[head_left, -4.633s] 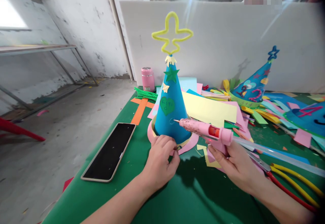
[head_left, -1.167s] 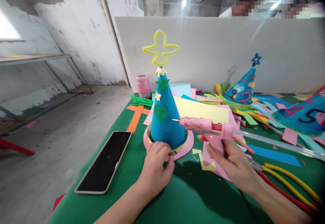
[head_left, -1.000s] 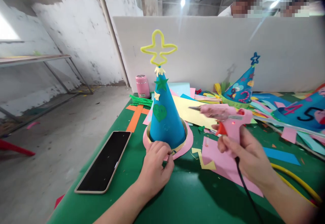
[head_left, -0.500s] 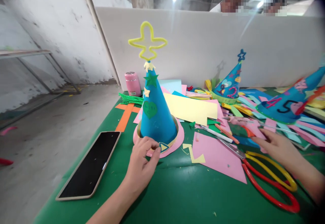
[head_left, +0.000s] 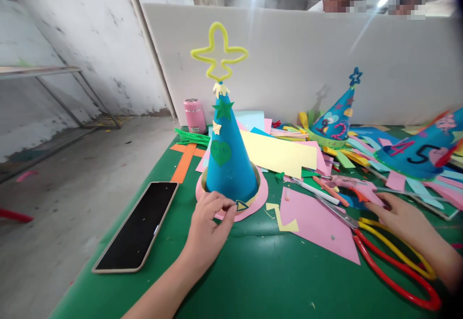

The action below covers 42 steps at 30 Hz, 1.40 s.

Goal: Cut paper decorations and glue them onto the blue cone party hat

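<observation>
A blue cone hat (head_left: 231, 164) with a green star, a green heart and a yellow pipe-cleaner star (head_left: 219, 51) on top stands on a pink brim on the green table (head_left: 271, 280). My left hand (head_left: 208, 227) is closed in a pinch on the brim's front edge, beside a small blue-and-yellow triangle (head_left: 240, 206) stuck there. My right hand (head_left: 401, 217) lies flat and open to the right. Its fingertips are by the handle of the pink glue gun (head_left: 349, 182), which lies on the table.
A phone (head_left: 139, 225) lies left of the hat. Red-and-yellow scissors (head_left: 394, 266), a pink sheet (head_left: 318, 220), a yellow sheet (head_left: 280, 155) and paper scraps lie to the right. Two more hats (head_left: 338, 118) (head_left: 419, 150) and a pink bottle (head_left: 194, 115) sit further back. Behind a white partition (head_left: 307, 58) are other people.
My right hand carried the glue gun away from the hat to the right, laid it on the table and opened. My left hand stayed pinched on the brim; the triangle now shows.
</observation>
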Available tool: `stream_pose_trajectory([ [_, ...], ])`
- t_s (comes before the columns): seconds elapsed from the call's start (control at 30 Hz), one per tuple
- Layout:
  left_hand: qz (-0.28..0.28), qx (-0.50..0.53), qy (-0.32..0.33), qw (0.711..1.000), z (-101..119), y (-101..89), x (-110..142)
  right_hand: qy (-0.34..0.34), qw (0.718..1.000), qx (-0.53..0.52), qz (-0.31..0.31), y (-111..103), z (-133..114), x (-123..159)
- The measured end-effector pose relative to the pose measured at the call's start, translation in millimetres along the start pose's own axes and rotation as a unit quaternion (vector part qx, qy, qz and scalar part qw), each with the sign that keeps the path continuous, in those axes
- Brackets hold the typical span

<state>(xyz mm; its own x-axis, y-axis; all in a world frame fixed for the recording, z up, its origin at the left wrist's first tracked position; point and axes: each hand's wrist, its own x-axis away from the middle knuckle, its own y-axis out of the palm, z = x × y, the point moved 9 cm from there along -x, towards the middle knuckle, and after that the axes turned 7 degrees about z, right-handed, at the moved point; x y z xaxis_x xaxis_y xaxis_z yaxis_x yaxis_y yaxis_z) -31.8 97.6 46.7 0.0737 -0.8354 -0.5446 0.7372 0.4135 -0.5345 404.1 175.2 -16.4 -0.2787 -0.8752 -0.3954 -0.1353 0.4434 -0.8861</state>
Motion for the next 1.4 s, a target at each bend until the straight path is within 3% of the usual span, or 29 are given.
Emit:
stream_pose_trajectory([
  [0.07, 0.001, 0.009, -0.007, 1.000, -1.0, -0.2, 0.9, -0.003, 1.000, 0.010, 0.001, -3.4, -5.0, -1.0],
  [0.13, -0.001, 0.016, -0.011, 1.000, -0.9, -0.4, 1.5, -0.016, 0.999, 0.016, 0.038, -20.3, -26.4, 2.9],
  [0.2, -0.009, 0.020, -0.015, 1.000, -0.1, 0.2, 1.3, -0.078, 0.991, -0.040, 0.104, -48.1, -72.1, 15.4],
  [0.23, -0.015, 0.021, -0.017, 1.000, 0.5, 0.7, 1.0, -0.091, 0.984, -0.114, 0.103, -57.5, -96.2, 23.6],
  [0.27, -0.022, 0.022, -0.020, 0.999, 1.2, 1.4, 0.7, -0.106, 0.972, -0.194, 0.075, -61.9, -122.7, 32.6],
  [0.3, -0.029, 0.022, -0.021, 0.999, 1.9, 2.1, 0.5, -0.151, 0.953, -0.261, 0.007, -59.9, -157.1, 44.3],
  [0.4, -0.038, 0.021, -0.022, 0.999, 3.8, 1.5, 0.7, -0.248, 0.880, -0.373, -0.155, -52.4, -244.8, 83.4],
  [0.43, -0.037, 0.019, -0.021, 0.999, 4.1, 0.6, 0.9, -0.263, 0.861, -0.390, -0.195, -47.7, -265.3, 94.1],
  [0.53, -0.025, 0.003, -0.017, 1.000, 4.0, -4.1, 0.7, -0.279, 0.821, -0.441, -0.232, -38.8, -302.8, 111.3],
  [0.67, -0.021, -0.015, -0.012, 1.000, 4.2, -8.9, -1.4, -0.264, 0.811, -0.468, -0.232, -29.4, -317.0, 114.4],
  [0.87, -0.009, 0.015, -0.034, 0.999, 1.0, -16.5, -5.0, -0.262, 0.807, -0.482, -0.218, -31.8, -321.2, 109.5],
  [0.97, 0.078, 0.027, -0.061, 0.995, -5.5, -34.0, -12.7, -0.237, 0.816, -0.490, -0.193, -31.2, -320.0, 99.0],
  [1.1, 0.190, 0.039, -0.037, 0.980, -5.7, -52.3, -29.5, -0.212, 0.824, -0.498, -0.166, -28.0, -321.9, 87.1],
  [1.23, 0.187, 0.094, -0.017, 0.978, -10.8, -42.3, -44.3, -0.219, 0.832, -0.492, -0.134, -31.4, -327.0, 81.0],
  [1.4, 0.112, 0.173, -0.052, 0.977, -30.5, -14.1, -45.6, -0.221, 0.835, -0.490, -0.122, -34.0, -330.2, 77.2],
])
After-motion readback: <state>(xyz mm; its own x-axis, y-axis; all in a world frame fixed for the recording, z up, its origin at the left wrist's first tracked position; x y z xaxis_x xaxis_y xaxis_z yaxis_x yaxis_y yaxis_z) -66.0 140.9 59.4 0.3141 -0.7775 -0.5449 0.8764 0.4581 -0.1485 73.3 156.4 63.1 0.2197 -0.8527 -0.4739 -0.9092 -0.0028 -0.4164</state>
